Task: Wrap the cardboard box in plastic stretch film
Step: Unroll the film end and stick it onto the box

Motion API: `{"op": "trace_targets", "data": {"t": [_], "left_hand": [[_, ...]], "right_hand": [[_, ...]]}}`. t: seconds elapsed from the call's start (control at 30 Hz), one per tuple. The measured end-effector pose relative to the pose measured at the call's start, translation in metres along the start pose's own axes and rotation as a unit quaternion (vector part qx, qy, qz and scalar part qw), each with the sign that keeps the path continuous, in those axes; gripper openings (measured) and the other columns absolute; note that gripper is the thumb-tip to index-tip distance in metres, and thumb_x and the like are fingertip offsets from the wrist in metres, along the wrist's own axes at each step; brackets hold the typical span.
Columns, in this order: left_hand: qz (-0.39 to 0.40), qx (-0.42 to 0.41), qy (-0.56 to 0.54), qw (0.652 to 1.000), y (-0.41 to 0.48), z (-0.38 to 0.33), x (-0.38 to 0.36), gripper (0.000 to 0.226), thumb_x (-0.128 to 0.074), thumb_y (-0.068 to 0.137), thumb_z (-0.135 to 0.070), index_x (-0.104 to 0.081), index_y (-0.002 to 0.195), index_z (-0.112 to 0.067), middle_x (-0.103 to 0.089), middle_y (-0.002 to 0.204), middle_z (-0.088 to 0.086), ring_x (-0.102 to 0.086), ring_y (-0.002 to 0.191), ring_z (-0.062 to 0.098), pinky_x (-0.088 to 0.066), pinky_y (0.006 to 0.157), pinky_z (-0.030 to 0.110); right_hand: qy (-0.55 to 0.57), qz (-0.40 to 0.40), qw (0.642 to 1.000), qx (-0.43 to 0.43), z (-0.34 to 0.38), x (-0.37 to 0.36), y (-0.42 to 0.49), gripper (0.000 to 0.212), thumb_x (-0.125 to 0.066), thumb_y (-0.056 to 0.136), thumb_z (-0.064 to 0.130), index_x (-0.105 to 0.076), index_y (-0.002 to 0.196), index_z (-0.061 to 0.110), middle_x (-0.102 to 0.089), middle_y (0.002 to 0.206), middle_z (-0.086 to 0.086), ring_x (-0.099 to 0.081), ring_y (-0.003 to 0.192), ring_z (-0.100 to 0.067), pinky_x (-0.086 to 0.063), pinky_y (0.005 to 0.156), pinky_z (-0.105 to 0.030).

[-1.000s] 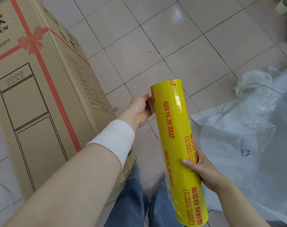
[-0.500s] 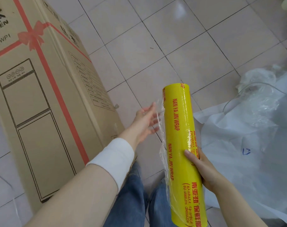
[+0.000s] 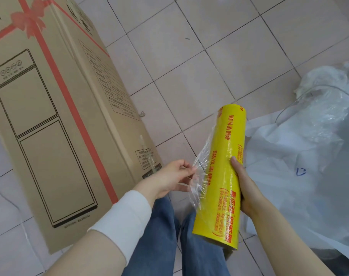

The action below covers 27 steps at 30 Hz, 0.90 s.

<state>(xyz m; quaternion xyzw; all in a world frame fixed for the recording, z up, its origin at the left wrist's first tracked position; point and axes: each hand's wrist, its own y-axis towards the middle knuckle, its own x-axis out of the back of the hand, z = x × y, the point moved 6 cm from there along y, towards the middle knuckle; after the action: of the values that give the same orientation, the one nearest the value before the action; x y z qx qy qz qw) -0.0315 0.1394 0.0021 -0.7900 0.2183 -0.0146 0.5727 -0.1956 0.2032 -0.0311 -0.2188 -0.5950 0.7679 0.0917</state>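
A tall brown cardboard box (image 3: 56, 120) with a red ribbon print and a line drawing of an appliance stands on the tiled floor at the left. A yellow roll of stretch film (image 3: 223, 172) with red lettering is held upright and tilted in front of me. My right hand (image 3: 243, 184) grips the roll around its middle from the right side. My left hand (image 3: 173, 176) pinches the loose clear film edge (image 3: 201, 168), pulled a short way off the roll's left side. The film is crinkled between fingers and roll.
White sheeting and crumpled clear plastic (image 3: 313, 148) lie on the floor at the right. My legs in blue jeans (image 3: 169, 242) are below the roll. Pale floor tiles (image 3: 189, 56) stretch beyond the box and roll.
My left hand left the roll's top edge, slid down its left side and now pinches the film, pulling it away. The view tilted, and the box looks closer.
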Motion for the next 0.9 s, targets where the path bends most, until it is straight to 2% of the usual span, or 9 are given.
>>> {"op": "trace_targets", "data": {"t": [0.1, 0.17, 0.23, 0.33, 0.47, 0.53, 0.67, 0.8, 0.9], "left_hand": [[0.008, 0.012, 0.043, 0.999, -0.002, 0.0, 0.006, 0.009, -0.056, 0.091, -0.021, -0.054, 0.088, -0.013, -0.049, 0.074, -0.001, -0.042, 0.048, 0.001, -0.037, 0.042, 0.012], [0.046, 0.045, 0.103, 0.993, -0.006, 0.005, 0.006, 0.025, -0.056, 0.089, -0.035, -0.059, 0.103, -0.015, -0.055, 0.088, -0.003, -0.047, 0.064, 0.003, -0.042, 0.053, 0.013], [0.079, 0.069, 0.128, 0.986, -0.009, 0.014, 0.006, 0.023, -0.055, 0.089, -0.038, -0.059, 0.102, -0.019, -0.059, 0.1, -0.006, -0.05, 0.076, 0.004, -0.046, 0.065, 0.016], [0.082, 0.068, 0.079, 0.991, -0.009, 0.02, 0.009, 0.012, -0.054, 0.092, -0.023, -0.05, 0.082, -0.017, -0.061, 0.087, -0.005, -0.055, 0.068, 0.002, -0.048, 0.06, 0.014], [0.048, 0.058, -0.079, 0.994, -0.012, 0.024, 0.021, 0.013, -0.054, 0.091, -0.014, -0.049, 0.079, -0.014, -0.055, 0.063, -0.004, -0.055, 0.052, 0.002, -0.051, 0.051, 0.016], [0.029, 0.084, -0.119, 0.989, -0.014, 0.029, 0.025, 0.011, -0.055, 0.09, -0.013, -0.053, 0.08, -0.012, -0.052, 0.058, -0.004, -0.051, 0.047, 0.001, -0.049, 0.046, 0.014], [0.062, 0.161, -0.068, 0.983, -0.019, 0.038, 0.026, 0.015, -0.058, 0.089, -0.023, -0.058, 0.089, -0.008, -0.053, 0.066, -0.002, -0.055, 0.052, 0.003, -0.05, 0.049, 0.014], [0.082, 0.149, -0.078, 0.982, -0.017, 0.035, 0.023, 0.007, -0.056, 0.089, -0.016, -0.054, 0.087, -0.01, -0.062, 0.084, 0.005, -0.066, 0.066, 0.008, -0.056, 0.06, 0.019], [0.069, 0.128, -0.121, 0.982, -0.013, 0.032, 0.023, 0.01, -0.054, 0.089, -0.006, -0.052, 0.08, -0.011, -0.06, 0.067, 0.003, -0.06, 0.054, 0.006, -0.054, 0.055, 0.018]], "right_hand": [[0.039, -0.025, 0.999, -0.021, -0.008, -0.002, 0.006, 0.063, -0.055, 0.078, 0.063, -0.052, 0.126, 0.022, -0.072, 0.101, -0.013, -0.07, 0.086, -0.03, -0.056, 0.07, -0.042], [0.064, -0.043, 0.997, -0.03, -0.013, -0.002, 0.01, 0.064, -0.055, 0.079, 0.064, -0.05, 0.127, 0.023, -0.07, 0.106, -0.014, -0.068, 0.092, -0.032, -0.055, 0.075, -0.045], [0.085, -0.05, 0.994, -0.043, -0.019, -0.003, 0.013, 0.067, -0.055, 0.079, 0.065, -0.05, 0.129, 0.022, -0.069, 0.108, -0.015, -0.067, 0.095, -0.033, -0.054, 0.076, -0.045], [0.098, -0.049, 0.992, -0.066, -0.026, -0.004, 0.016, 0.068, -0.056, 0.078, 0.066, -0.051, 0.128, 0.02, -0.069, 0.107, -0.016, -0.066, 0.096, -0.034, -0.053, 0.075, -0.046], [0.088, -0.062, 0.991, -0.08, -0.034, -0.002, 0.017, 0.069, -0.057, 0.078, 0.065, -0.049, 0.13, 0.021, -0.069, 0.108, -0.015, -0.066, 0.096, -0.035, -0.054, 0.074, -0.048], [0.089, -0.066, 0.99, -0.089, -0.038, -0.003, 0.015, 0.07, -0.057, 0.077, 0.066, -0.049, 0.132, 0.021, -0.068, 0.11, -0.016, -0.066, 0.098, -0.035, -0.054, 0.075, -0.049], [0.103, -0.064, 0.987, -0.103, -0.046, -0.007, 0.015, 0.069, -0.057, 0.076, 0.066, -0.051, 0.128, 0.021, -0.068, 0.109, -0.016, -0.065, 0.099, -0.036, -0.053, 0.076, -0.05], [0.094, -0.059, 0.988, -0.105, -0.053, -0.009, 0.018, 0.069, -0.055, 0.077, 0.067, -0.051, 0.127, 0.02, -0.068, 0.11, -0.016, -0.065, 0.099, -0.036, -0.053, 0.077, -0.049], [0.09, -0.06, 0.988, -0.107, -0.058, -0.01, 0.021, 0.069, -0.054, 0.078, 0.067, -0.051, 0.128, 0.02, -0.068, 0.109, -0.016, -0.066, 0.097, -0.036, -0.053, 0.077, -0.049]]}}
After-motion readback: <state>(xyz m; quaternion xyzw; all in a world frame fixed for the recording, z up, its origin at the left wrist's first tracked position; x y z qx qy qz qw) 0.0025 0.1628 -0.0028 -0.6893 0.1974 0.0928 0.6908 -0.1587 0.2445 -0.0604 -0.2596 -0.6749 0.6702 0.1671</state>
